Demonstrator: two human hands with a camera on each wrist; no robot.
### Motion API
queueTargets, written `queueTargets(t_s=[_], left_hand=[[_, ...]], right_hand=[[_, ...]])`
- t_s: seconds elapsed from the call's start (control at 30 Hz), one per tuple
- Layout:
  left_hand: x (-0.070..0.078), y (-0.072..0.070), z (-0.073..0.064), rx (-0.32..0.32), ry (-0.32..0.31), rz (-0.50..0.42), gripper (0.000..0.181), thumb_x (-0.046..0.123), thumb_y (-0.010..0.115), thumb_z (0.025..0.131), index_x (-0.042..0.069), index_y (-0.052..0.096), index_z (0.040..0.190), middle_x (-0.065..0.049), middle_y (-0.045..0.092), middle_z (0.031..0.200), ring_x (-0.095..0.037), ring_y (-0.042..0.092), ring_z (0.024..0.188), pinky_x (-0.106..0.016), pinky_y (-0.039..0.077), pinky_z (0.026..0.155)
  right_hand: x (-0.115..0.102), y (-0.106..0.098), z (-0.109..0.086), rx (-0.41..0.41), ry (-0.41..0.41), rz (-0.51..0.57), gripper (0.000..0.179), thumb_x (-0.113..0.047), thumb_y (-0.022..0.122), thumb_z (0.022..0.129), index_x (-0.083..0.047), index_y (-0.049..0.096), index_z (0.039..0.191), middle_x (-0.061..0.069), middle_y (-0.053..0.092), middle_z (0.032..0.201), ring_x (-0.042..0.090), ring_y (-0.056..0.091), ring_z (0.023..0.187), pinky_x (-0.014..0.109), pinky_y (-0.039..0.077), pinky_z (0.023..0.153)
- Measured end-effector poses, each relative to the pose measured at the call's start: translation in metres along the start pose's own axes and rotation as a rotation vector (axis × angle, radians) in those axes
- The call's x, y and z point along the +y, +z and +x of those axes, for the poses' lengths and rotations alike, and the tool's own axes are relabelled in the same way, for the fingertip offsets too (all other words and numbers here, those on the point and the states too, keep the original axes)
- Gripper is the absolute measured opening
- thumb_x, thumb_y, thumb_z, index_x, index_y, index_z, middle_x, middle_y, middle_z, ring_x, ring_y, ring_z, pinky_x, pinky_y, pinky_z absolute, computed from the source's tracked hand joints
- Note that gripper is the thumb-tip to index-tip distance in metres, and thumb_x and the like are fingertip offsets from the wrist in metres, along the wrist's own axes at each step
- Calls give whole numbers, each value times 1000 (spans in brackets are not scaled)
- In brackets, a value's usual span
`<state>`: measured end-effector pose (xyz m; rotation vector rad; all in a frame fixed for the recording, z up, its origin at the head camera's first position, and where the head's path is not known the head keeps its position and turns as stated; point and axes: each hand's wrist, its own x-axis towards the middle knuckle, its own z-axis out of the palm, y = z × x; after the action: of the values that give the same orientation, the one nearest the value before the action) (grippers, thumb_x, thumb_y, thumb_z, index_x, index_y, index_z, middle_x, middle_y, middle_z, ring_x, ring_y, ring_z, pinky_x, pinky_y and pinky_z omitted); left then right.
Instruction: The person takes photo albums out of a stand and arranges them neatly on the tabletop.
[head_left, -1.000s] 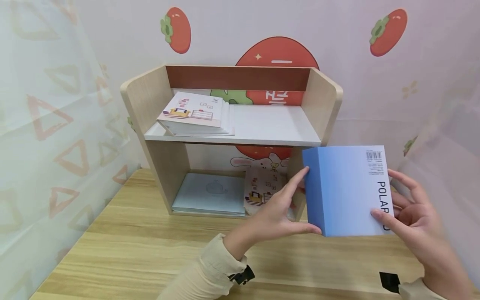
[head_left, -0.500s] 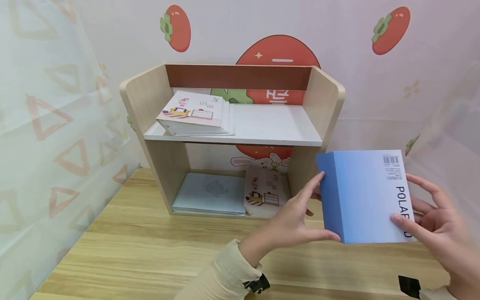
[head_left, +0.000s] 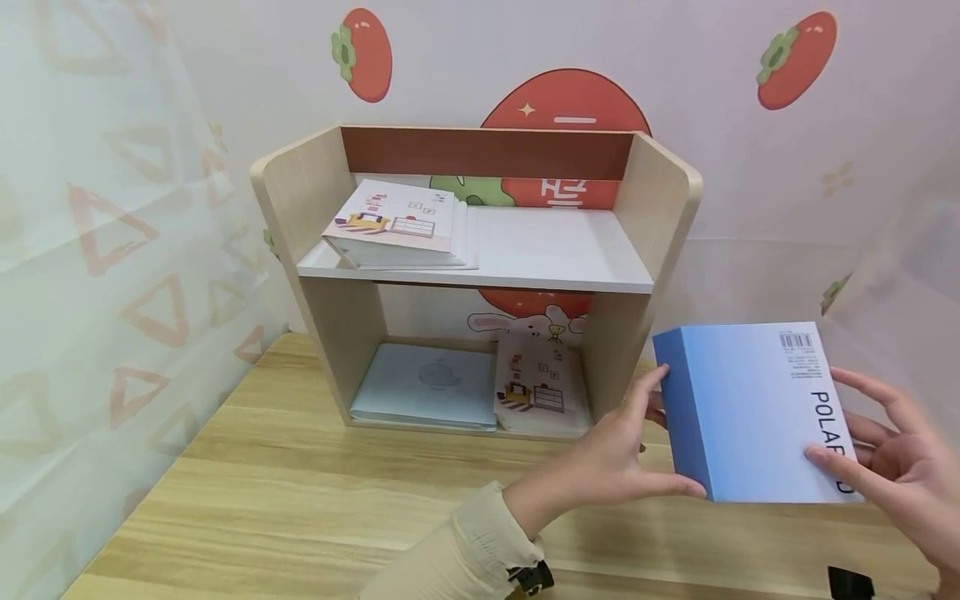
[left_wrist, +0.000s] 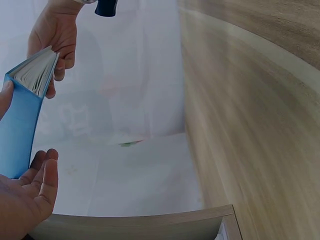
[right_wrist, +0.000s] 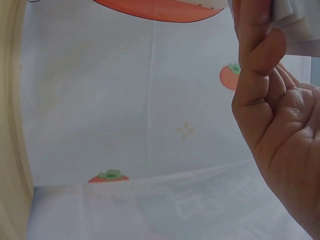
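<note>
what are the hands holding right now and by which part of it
The blue book: the left hand holds it at the spine, the right hand by the opposite edge.

The head view looks forward and down over the table [head_left: 225, 475]; nearer, sideways wrist views share its photo album [head_left: 757, 417] (left), persimmon-print backdrop [head_left: 450, 50] (right).

A shelf [head_left: 558, 246] was set on the table [head_left: 300, 492]. A white book [head_left: 397, 218] was laid at the left of the shelf's upper level; on its lower level, a pale blue book [head_left: 427, 387] was placed left, a pinkish book [head_left: 542, 383] right. Behind the shelf, a fruit-printed cloth [head_left: 720, 83] was seen; left of it, a triangle-printed sheet [head_left: 97, 317].
</note>
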<state>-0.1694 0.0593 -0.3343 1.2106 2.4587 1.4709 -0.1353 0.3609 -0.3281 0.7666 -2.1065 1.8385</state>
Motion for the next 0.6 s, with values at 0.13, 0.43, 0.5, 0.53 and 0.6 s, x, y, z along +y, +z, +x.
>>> queueTargets(t_s=[0.13,0.43,0.5,0.53,0.6], left_hand=[[-1,6,2,-10,-2,31,116,27,86,79,21,1,157,-3,53,133,-2,52,117,-12,47,75],[-5,14,4,1,-17,67,113,30,87,77,17,5,154,1,55,119,2,55,107,-9,44,70],[-7,15,5,-9,-37,68,113,30,87,77,17,5,154,2,56,117,2,57,107,-9,44,73],[-7,15,5,-16,-47,68,113,30,87,77,16,5,154,2,56,117,2,57,107,-9,44,76],[-8,16,5,-29,-66,70,112,31,87,77,16,6,154,3,57,115,2,58,106,-10,45,82]], right_hand=[[4,-7,-4,-18,26,10,86,34,45,83,-6,23,156,-9,69,125,8,74,92,26,58,58],[8,-14,-6,-44,134,-32,86,28,48,87,-19,26,156,-17,68,122,7,73,89,28,57,56],[9,-15,-7,-52,150,-24,85,28,48,88,-19,27,155,-16,69,121,7,74,88,29,57,56],[10,-15,-7,-58,155,-16,85,28,48,88,-20,28,155,-16,69,120,8,74,88,30,57,56],[12,-15,-7,-78,156,18,84,29,47,87,-19,29,154,-13,71,119,10,74,88,31,58,56]])
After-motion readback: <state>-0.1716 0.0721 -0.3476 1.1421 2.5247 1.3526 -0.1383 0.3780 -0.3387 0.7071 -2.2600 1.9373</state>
